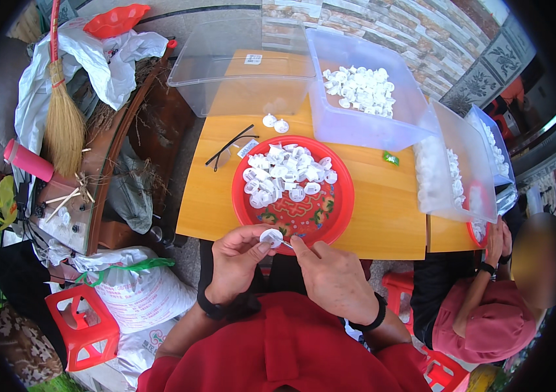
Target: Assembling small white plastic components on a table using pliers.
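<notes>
Pinching a small white plastic cap (270, 236) at its edge, the left hand (237, 261) held it just over the near rim of the red tray (338, 215). The right hand (333, 277) was closed narrowly on a thin pin-like tool touching the cap. White caps (288, 173) were heaped on the tray, which sat on a yellow table (382, 215) beside clear plastic bins (356, 124).

Co-worker's face (539, 261) blurred; white cap (271, 236) partly hidden under left-hand fingers (252, 247).
</notes>
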A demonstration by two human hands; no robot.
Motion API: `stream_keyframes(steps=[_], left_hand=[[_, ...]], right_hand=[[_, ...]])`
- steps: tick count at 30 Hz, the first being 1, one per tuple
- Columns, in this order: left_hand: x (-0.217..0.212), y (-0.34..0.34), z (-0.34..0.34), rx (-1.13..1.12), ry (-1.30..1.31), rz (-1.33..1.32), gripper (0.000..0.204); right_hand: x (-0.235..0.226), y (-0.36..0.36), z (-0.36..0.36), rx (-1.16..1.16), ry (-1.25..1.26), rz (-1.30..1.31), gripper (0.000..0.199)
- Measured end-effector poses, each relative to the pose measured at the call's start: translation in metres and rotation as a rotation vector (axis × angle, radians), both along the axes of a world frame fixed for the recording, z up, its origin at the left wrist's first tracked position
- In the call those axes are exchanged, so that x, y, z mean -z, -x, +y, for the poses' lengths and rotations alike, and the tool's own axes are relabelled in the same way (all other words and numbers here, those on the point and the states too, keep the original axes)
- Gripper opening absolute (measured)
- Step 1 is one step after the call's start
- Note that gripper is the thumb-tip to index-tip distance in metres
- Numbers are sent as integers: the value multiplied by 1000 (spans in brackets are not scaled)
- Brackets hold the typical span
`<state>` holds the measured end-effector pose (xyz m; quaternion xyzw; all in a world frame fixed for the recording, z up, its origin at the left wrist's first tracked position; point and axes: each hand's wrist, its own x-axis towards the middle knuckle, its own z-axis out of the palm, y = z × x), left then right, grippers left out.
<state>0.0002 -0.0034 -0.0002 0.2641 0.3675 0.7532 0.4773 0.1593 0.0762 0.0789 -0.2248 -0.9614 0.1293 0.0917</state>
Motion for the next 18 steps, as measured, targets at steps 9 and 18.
stream_keyframes(steps=[9,18], left_hand=[[6,-2,-1,-50,63,125,21],[7,3,4,-53,2,1,24]], right_hand=[[-12,9,-3,-156,-318,-243,46],[10,7,5,28,113,35,35]])
